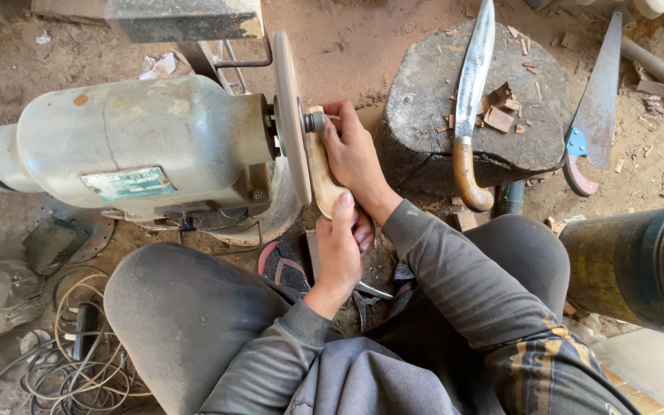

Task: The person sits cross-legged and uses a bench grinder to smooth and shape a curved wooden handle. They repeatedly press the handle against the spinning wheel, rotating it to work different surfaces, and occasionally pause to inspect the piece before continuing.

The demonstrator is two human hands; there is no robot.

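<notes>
A pale wooden handle piece (321, 170) is pressed flat against the face of a round sanding disc (290, 115) on a grey electric motor (144, 146). My right hand (353, 154) grips the upper part of the wood near the disc's hub. My left hand (340, 250) holds its lower, rounded end from below. Both arms wear grey sleeves, and my knees in dark trousers frame the motor.
A tree-stump block (432, 107) stands at the right with a long knife (472, 84) and wood chips on it. A handsaw (595, 107) lies on the dirt floor beyond. A dark bucket (639, 265) is at far right. Tangled cables (78, 361) lie at lower left.
</notes>
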